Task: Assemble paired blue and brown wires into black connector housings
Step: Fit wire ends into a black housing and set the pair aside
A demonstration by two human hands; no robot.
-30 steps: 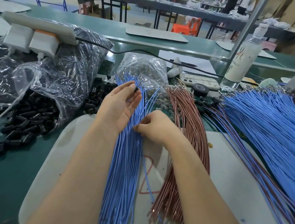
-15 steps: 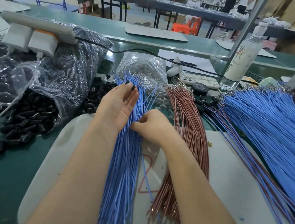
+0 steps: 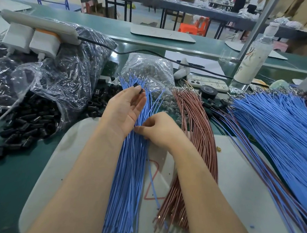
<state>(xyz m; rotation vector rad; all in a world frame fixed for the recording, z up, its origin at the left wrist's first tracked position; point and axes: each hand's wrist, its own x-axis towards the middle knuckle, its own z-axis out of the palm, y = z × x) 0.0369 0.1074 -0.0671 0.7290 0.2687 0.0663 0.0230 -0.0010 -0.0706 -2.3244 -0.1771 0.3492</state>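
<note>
A bundle of loose blue wires (image 3: 128,169) lies lengthwise on the white mat (image 3: 56,173) in front of me. To its right lies a bundle of brown wires (image 3: 197,131). My left hand (image 3: 125,112) hovers palm up over the blue bundle's far part and pinches a small black connector housing (image 3: 138,88) at its fingertips. My right hand (image 3: 159,129) sits just right of it, fingers curled, pinching blue wire strands in the bundle. Loose black housings (image 3: 25,124) spill from a clear bag at the left.
A large heap of blue wires paired with brown ones (image 3: 280,130) covers the right side. A clear bag of small parts (image 3: 149,70), a phone (image 3: 206,82), a black tape roll (image 3: 209,91) and a white bottle (image 3: 252,58) stand behind. A power strip (image 3: 38,24) rests on the plastic bags at the left.
My left hand has lifted slightly and drifted left with the black housing at its fingertips. My right hand stays at the blue bundle, working its fingers into the strands.
</note>
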